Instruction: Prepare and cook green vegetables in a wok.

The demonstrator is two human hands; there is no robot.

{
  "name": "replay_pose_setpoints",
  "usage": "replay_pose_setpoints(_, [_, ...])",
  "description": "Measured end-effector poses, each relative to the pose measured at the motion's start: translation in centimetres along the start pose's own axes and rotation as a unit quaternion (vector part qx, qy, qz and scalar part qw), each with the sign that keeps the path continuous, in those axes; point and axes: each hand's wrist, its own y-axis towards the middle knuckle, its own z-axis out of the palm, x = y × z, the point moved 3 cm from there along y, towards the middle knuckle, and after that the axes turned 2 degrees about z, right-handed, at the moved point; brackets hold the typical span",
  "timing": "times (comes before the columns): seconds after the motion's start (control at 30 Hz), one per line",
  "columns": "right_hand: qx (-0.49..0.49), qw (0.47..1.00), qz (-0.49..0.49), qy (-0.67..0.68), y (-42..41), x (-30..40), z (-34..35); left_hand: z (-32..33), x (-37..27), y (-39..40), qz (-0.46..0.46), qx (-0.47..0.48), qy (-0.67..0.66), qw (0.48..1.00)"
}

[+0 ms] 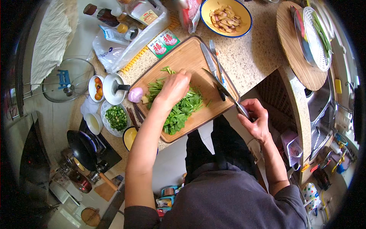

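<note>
Chopped leafy greens (178,117) lie in a heap on a wooden cutting board (183,57). My left hand (175,86) is over the heap, fingers bunched downward; its fingertips are hidden, so whether it grips any stems cannot be told. My right hand (254,118) holds a kitchen knife (220,83) by the handle, the blade slanting over the board's right side. Beneath and beside that blade lie another knife (210,61) and a fork (216,54). A peeled purple onion (135,94) and a small piece of ginger (145,99) sit at the board's left edge.
Left of the board are a plate of chopped green pieces (116,118), a bowl of small tomatoes (98,88) and a yellow bowl (131,138). A black wok (83,150) stands lower left. Behind are bottles (107,17) and a yellow enamel bowl (247,27) with sliced food.
</note>
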Motion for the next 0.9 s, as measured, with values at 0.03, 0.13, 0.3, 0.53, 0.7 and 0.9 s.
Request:
replay_pose_setpoints(0.03, [0.0,1.0,0.0,0.0,0.0,0.0,0.0,0.3,0.1,0.0,-0.01,-0.01,-0.004,1.0])
replay_pose_setpoints(0.13, [-0.005,1.0,-0.007,0.004,0.1,0.0,0.3,0.8,0.5,-0.2,-0.03,-0.038,-0.033,0.998])
replay_pose_setpoints(0.3, [-0.009,1.0,-0.011,0.005,0.2,-0.1,0.3,0.2,0.4,-0.3,-0.01,-0.019,-0.117,0.993])
replay_pose_setpoints(0.53, [-0.007,1.0,-0.023,0.001,0.3,0.1,0.3,-0.2,-1.2,0.5,0.072,0.054,-0.047,0.995])
replay_pose_setpoints(0.7, [-0.006,1.0,-0.02,0.006,0.4,0.5,0.5,0.2,-1.3,0.5,0.066,0.032,-0.031,0.997])
replay_pose_setpoints(0.9, [-0.006,0.999,-0.023,0.034,1.6,1.3,1.7,1.2,-1.2,0.9,-0.041,-0.014,0.037,0.998])
